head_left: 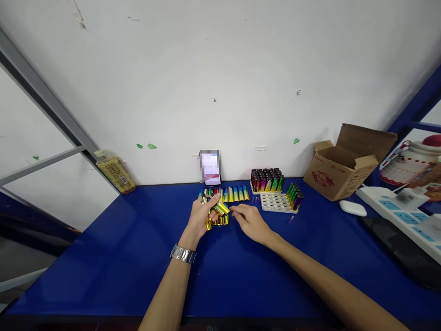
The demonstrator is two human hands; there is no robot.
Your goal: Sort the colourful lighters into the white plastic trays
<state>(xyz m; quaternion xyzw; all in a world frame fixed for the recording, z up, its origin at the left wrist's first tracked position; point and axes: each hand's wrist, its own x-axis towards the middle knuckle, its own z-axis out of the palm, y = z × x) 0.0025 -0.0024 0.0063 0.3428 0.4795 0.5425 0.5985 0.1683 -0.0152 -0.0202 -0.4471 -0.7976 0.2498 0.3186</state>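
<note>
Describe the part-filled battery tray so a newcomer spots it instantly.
On the blue table, look between the right hand and the open cardboard box. There, a pale tray with round holes lies just in front of a packed tray. Unlike that one, it has batteries only at its right end.

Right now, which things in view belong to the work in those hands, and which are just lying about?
Apparently in use:
Gold batteries, in the left hand, right hand close by
Row of lying batteries
Standing batteries
Partly filled tray

Probably lying about:
Bottle
Propped phone
White oval object
Power strip
Cardboard box, though it could belong
</note>
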